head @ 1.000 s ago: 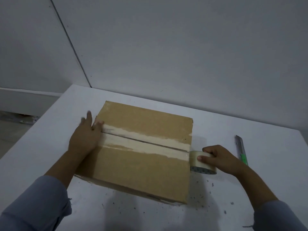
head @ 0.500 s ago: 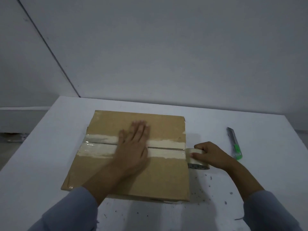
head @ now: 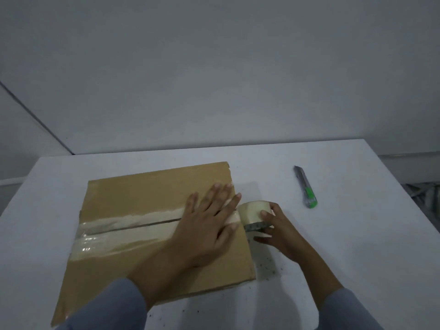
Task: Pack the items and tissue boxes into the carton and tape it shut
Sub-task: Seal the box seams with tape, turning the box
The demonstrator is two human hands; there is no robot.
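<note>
A brown carton [head: 133,191] lies closed on the white table [head: 357,234], its flaps meeting along a middle seam. A strip of clear tape [head: 123,228] runs over that seam from the left edge towards the right. My left hand [head: 209,217] presses flat on the tape near the carton's right edge, fingers straight. Just off that edge, my right hand [head: 278,232] grips the tape roll [head: 253,210], which is still joined to the strip. What is inside the carton is hidden.
A utility knife [head: 306,186] with a green slider lies on the table to the right of the roll. Small dark crumbs dot the table near the carton's right front corner. A grey wall stands close behind the table.
My left hand has slid along the taped seam from the carton's left edge to its right edge. The right hand has kept hold of the roll beside the carton.
</note>
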